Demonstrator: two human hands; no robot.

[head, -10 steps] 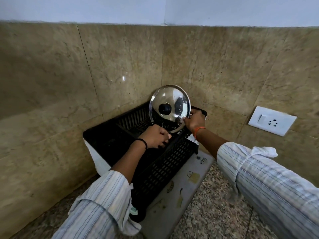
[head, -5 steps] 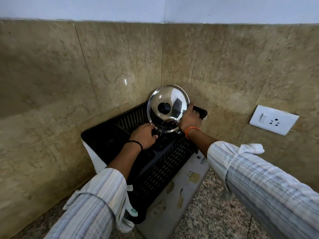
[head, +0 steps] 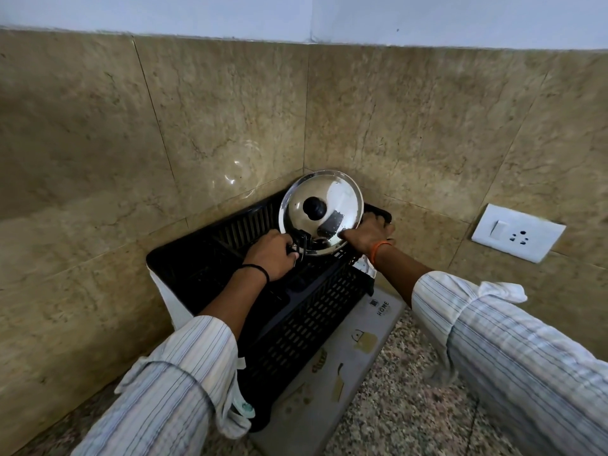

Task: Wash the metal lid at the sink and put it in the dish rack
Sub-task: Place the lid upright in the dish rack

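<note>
The shiny round metal lid [head: 339,195] with a black knob stands nearly upright at the far end of the black slotted dish rack [head: 306,320], leaning toward the tiled corner. My right hand [head: 368,233] grips the lid's lower right rim. My left hand [head: 273,255] is closed on a small dark metal piece at the lid's lower left edge, inside the rack; what that piece is I cannot make out. The lid's bottom edge is hidden behind my hands.
The rack sits on a pale printed mat [head: 329,390] over a speckled granite counter [head: 394,419], pushed into a corner of beige tiled walls. A white switch and socket plate [head: 518,232] is on the right wall.
Both hands have pushed further into the rack toward the corner. My left hand moved from the rack's middle up to the lid's lower left edge, and the lid stands a little deeper.
</note>
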